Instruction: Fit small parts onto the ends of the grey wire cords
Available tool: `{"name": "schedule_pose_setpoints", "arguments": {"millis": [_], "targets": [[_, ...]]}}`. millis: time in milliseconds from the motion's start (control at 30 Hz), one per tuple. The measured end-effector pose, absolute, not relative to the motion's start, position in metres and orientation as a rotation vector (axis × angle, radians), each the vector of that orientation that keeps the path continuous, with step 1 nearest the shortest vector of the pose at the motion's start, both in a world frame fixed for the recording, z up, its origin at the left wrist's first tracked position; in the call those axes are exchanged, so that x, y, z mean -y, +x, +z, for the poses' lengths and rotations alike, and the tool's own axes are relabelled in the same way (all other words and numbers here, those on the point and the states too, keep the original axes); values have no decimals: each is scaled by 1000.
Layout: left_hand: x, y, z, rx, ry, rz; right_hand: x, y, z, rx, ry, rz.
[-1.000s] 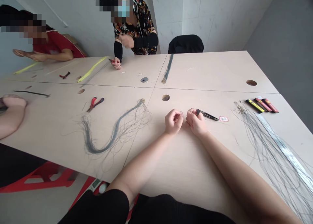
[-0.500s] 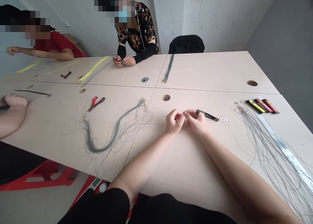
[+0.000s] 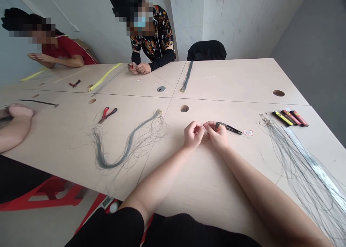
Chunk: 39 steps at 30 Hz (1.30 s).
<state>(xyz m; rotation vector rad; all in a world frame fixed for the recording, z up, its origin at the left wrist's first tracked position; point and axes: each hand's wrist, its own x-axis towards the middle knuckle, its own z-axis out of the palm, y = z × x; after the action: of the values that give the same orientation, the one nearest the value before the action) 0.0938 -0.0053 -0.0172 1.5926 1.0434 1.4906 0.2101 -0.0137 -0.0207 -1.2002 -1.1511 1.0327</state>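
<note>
In the head view my left hand (image 3: 194,134) and my right hand (image 3: 218,134) meet above the table, fingertips pinched together. Something too small to name is between the fingertips. A black-handled tool (image 3: 230,128) is in my right hand. One of its handles pokes up by the thumb, and the other stretches out to the right; the hand hides its working end. Just right of the tool lies a small red-edged label (image 3: 248,132). On the left is a loose, curved bundle of thin grey strands (image 3: 129,142) with gold-coloured ends.
Red-and-black pliers (image 3: 106,114) lie left of my hands. At the right are another strand bundle (image 3: 282,153), a clear strip (image 3: 305,153) and several lighters (image 3: 294,118). A cable hole (image 3: 184,108) opens beyond my hands. Co-workers sit across the table and at the left.
My hands stay pinched together in nearly the same place. The view has shifted slightly. The red-sleeved co-worker's hands have come closer together.
</note>
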Motion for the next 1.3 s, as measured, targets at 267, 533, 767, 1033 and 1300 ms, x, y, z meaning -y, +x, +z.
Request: {"name": "schedule_pose_setpoints", "arguments": {"millis": [267,533,767,1033,1300], "targets": [[5,93,-19,-1015,1568,1484,12,210,-24,1011,-1172,1076],[5,93,-18,-1033,1551,1476,16,210,-21,1145,-1159,1012],[4,92,-21,-1022,1578,1440,15,210,-19,1165,-1201,1013],[4,89,-20,-1117,1702,1568,16,209,-20,1159,-1198,999],[21,90,-19,-856,2380,1482,17,208,-16,1016,-1216,1015]]}}
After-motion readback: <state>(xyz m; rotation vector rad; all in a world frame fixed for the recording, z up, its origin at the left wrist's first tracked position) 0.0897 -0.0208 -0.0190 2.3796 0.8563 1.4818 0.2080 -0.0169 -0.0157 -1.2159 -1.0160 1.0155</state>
